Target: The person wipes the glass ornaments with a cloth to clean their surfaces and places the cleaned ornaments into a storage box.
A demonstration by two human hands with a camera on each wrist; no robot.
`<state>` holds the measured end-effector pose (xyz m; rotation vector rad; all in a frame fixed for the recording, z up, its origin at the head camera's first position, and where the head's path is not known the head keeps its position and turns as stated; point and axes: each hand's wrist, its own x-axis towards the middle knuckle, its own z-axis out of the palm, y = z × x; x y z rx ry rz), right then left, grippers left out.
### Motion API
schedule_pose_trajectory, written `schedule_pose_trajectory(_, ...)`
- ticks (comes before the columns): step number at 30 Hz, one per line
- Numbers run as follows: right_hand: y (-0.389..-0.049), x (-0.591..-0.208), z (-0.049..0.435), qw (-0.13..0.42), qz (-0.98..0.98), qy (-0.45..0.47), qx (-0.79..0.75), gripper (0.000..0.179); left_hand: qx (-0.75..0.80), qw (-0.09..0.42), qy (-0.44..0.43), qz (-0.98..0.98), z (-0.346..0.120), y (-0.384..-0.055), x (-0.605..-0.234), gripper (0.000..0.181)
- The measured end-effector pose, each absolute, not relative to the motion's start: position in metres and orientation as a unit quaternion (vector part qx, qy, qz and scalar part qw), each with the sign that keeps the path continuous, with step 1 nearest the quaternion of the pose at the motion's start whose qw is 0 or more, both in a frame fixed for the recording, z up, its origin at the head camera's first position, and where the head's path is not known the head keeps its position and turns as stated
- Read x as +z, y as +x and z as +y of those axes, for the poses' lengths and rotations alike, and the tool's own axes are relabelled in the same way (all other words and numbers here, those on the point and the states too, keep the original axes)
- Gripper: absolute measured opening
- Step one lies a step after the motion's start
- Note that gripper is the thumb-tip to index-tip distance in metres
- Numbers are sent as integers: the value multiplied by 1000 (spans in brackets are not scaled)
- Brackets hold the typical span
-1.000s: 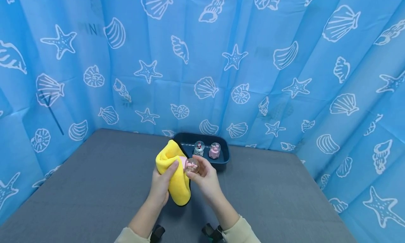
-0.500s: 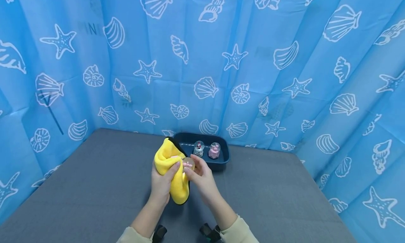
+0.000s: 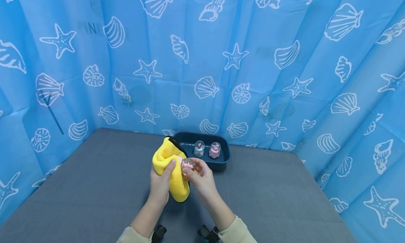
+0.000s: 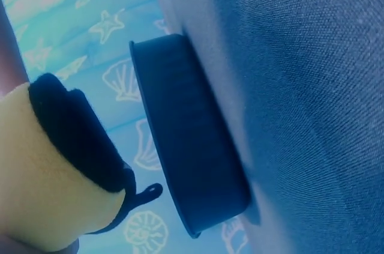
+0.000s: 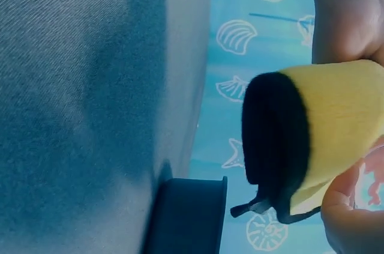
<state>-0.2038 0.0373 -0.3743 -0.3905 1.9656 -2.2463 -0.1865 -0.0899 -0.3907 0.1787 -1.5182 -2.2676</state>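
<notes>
My left hand (image 3: 159, 186) grips a folded yellow cloth (image 3: 179, 187) with a black edge, its thumb on top. The cloth wraps the pink base of a snow globe (image 3: 188, 163), whose clear ball with pink figures inside points right. My right hand (image 3: 203, 179) pinches that ball between thumb and fingers. In the right wrist view, the cloth (image 5: 342, 116) hangs beside the fingers, with part of the ball (image 5: 373, 182) at the frame's edge. The left wrist view shows the cloth (image 4: 48, 176) and its small black loop; most of the left hand is hidden there.
Just beyond the hands stands a dark blue tray (image 3: 223, 164) on the grey table (image 3: 104, 186). It holds a white-based snow globe (image 3: 199, 149) and a pink-based one (image 3: 214, 150). A blue curtain (image 3: 196, 67) with white shells hangs behind.
Both hands, with the cloth and snow globe, have shifted slightly left. The cloth covered more of the pink base half a second ago; some of it shows again now.
</notes>
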Motion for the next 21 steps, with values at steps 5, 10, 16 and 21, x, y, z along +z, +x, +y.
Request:
schedule_pose_trajectory(5,-206,-378,41,57,638,-147,-754,45,-808,194,80,-551,-94,-185,-388,48)
schedule_pose_trajectory(10,-207,-378,44,39,647,-173,-742,47,-818,179,79,-541,-97,-184,-384,46)
schedule_pose_trajectory(16,-207,-377,46,38,671,-210,-710,50,-820,149,45,-551,-96,-186,-385,53)
schedule_pose_trajectory(21,-207,-374,47,59,683,-212,-697,53,-812,174,46,-555,-94,-187,-388,57)
